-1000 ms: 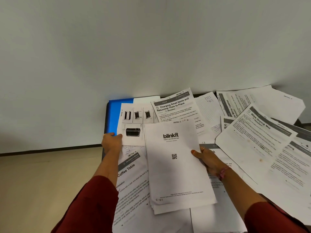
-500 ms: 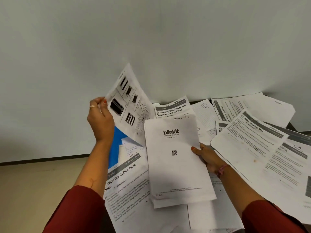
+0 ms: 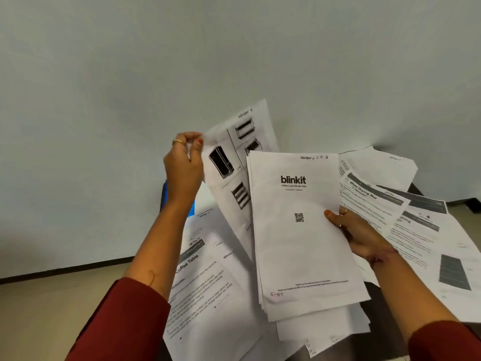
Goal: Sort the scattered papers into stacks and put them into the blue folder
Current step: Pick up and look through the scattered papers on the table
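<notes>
Pinching the picture sheet [image 3: 234,162] upright, left-hand fingers [image 3: 194,144] oppose right-hand fingers [image 3: 331,214] gripping the seemingly lengthwise stack [image 3: 302,230].

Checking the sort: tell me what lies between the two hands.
Head view: the furniture-picture sheet pinched by the left hand, then the blinkit stack gripped by the right hand.

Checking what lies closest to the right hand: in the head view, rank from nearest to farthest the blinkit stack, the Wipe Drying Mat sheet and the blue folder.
1. White blinkit paper stack, held in the right hand.
2. Printed Wipe Drying Mat sheet, just right.
3. Blue folder, far left.
</notes>
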Available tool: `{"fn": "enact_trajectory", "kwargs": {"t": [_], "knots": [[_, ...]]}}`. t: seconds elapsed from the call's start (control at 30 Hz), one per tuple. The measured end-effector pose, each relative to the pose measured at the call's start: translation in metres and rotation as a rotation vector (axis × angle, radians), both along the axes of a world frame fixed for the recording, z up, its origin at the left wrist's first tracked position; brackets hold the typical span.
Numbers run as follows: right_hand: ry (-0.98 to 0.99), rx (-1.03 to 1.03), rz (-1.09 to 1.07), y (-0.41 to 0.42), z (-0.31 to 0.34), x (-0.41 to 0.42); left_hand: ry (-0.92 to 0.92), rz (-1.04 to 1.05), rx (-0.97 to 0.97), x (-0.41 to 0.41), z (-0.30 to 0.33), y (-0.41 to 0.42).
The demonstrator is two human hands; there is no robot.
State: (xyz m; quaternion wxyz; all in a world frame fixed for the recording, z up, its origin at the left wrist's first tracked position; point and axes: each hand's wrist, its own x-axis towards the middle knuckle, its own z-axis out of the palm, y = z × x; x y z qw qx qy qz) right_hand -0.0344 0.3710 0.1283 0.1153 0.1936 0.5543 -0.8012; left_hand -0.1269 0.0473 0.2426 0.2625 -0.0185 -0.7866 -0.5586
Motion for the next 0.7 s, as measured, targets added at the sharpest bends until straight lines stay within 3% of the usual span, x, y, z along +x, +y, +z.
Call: {"fn": "enact_trajectory", "kwargs": {"t": [0.27, 0.43, 0.7], "knots": [[-0.094, 0.019, 0.03, 0.056, -0.012, 0.037, -0.516, -0.204, -0.056, 0.015, -0.091, 0.059], [-0.266, 0.036, 0.115, 0.065, -0.056, 0.051, -0.689, -0.321, -0.114, 0.044, -0.158, 0.084], [-0.329, 0.125, 0.178, 0.059, -0.106, 0.047, -0.898, -0.273, 0.064, 0.059, -0.205, 0.091]]}}
